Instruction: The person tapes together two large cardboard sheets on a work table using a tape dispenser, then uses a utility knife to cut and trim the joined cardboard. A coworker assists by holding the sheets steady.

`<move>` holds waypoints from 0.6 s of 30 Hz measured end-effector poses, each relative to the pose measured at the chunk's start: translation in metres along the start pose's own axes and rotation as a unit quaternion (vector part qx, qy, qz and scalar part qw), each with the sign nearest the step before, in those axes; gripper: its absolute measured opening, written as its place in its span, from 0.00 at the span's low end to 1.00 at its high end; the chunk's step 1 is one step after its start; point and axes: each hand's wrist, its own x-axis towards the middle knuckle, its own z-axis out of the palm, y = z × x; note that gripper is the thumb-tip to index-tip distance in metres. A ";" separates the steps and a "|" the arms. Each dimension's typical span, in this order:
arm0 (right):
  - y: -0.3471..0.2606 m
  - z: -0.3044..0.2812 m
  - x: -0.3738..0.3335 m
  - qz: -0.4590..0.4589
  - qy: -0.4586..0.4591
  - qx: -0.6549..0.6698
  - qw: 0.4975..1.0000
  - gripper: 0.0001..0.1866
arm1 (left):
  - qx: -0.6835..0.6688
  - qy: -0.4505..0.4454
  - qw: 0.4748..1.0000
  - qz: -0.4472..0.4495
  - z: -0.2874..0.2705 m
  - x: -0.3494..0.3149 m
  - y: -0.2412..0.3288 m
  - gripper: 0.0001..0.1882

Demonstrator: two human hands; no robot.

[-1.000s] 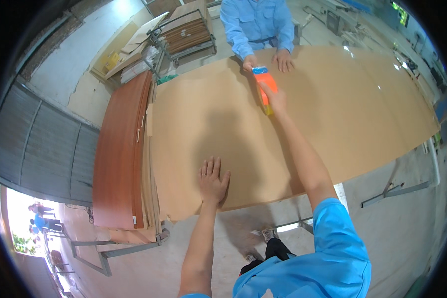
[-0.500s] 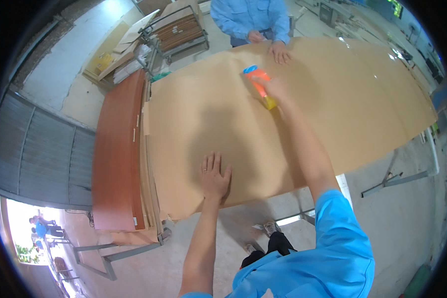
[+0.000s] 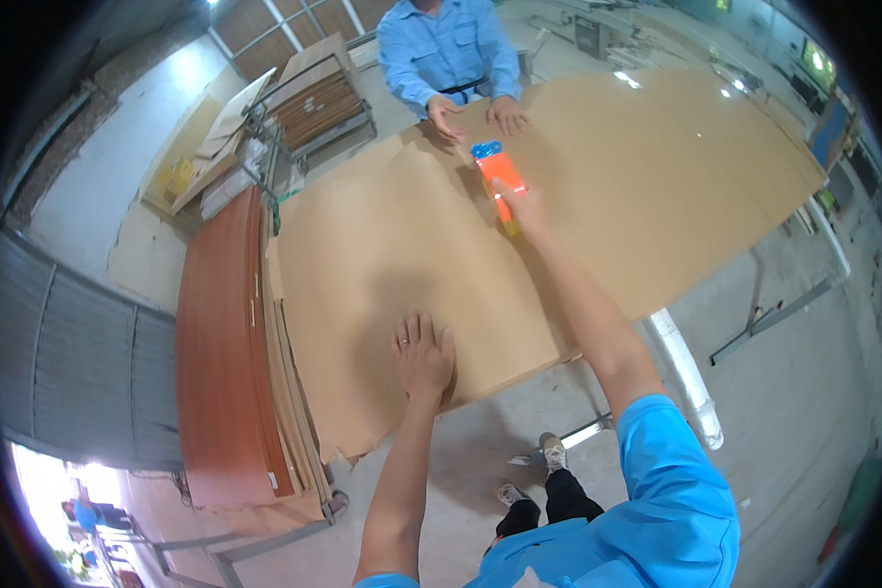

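A large brown sheet (image 3: 637, 167), like kraft paper or board, covers the table before me. My left hand (image 3: 424, 358) lies flat on its near left part, fingers stretched. Farther out, my right hand (image 3: 519, 204) is closed round an orange tool with a blue end and a yellow end (image 3: 496, 167); its exact kind is unclear. The blue end points away from me, close to a co-worker's hand (image 3: 446, 120), which is held out above the far edge. That person's other hand (image 3: 506, 116) rests on the sheet.
Reddish-brown panels (image 3: 220, 363) stand in a stack along the table's left side. A cart loaded with boards (image 3: 314, 103) is beyond the far left corner. The co-worker in blue (image 3: 451, 49) stands opposite. A metal support leg (image 3: 769, 323) juts out below the right side.
The view has shifted. The orange tool has turned to show more of its broad face. One co-worker's hand has opened and come toward its blue end. My left hand stays flat on the sheet.
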 end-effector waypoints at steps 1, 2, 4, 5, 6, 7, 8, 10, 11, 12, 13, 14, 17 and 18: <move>0.002 0.003 0.005 -0.019 -0.014 0.005 1.000 0.34 | 0.011 -0.005 1.000 -0.006 0.000 0.000 0.000 0.36; 0.004 0.006 0.013 -0.017 -0.022 0.003 1.000 0.34 | 0.002 -0.001 1.000 -0.005 0.000 0.001 0.000 0.36; 0.006 0.012 0.025 -0.014 -0.029 0.003 0.999 0.34 | 0.007 -0.001 1.000 -0.015 -0.002 0.003 0.001 0.35; 0.007 0.015 0.031 -0.015 -0.031 0.005 0.999 0.35 | 0.007 -0.008 1.000 -0.017 -0.004 0.004 0.001 0.35; 0.007 0.017 0.036 -0.005 -0.028 0.003 1.000 0.35 | 0.004 -0.005 1.000 -0.017 -0.005 0.004 0.002 0.35; 0.007 0.019 0.041 -0.013 -0.037 0.001 0.999 0.35 | 0.000 -0.008 1.000 -0.014 -0.006 0.005 0.003 0.35; 0.006 0.020 0.046 -0.008 -0.043 -0.004 0.999 0.35 | 0.002 -0.006 1.000 -0.017 -0.008 0.005 0.004 0.35; 0.005 0.022 0.052 0.005 -0.055 -0.017 0.998 0.35 | 0.006 -0.016 1.000 -0.025 -0.010 0.004 0.005 0.35; 0.005 0.022 0.055 0.015 -0.060 -0.025 0.998 0.36 | 0.002 -0.010 1.000 -0.023 -0.010 0.004 0.006 0.35; 0.005 0.021 0.057 0.036 -0.047 -0.041 0.997 0.36 | 0.001 -0.011 1.000 -0.023 -0.010 0.004 0.007 0.36; 0.005 0.021 0.059 0.020 -0.062 -0.035 0.997 0.36 | 0.002 -0.010 1.000 -0.025 -0.011 0.004 0.007 0.36; 0.005 0.020 0.061 0.014 -0.059 -0.037 0.997 0.37 | 0.000 -0.010 1.000 -0.023 -0.010 0.004 0.008 0.36; 0.006 0.021 0.073 0.025 -0.052 -0.063 0.996 0.38 | 0.009 -0.009 1.000 -0.022 -0.011 0.005 0.008 0.36; 0.006 0.022 0.079 0.054 -0.035 -0.091 0.994 0.38 | 0.014 -0.011 1.000 -0.021 -0.011 0.005 0.007 0.36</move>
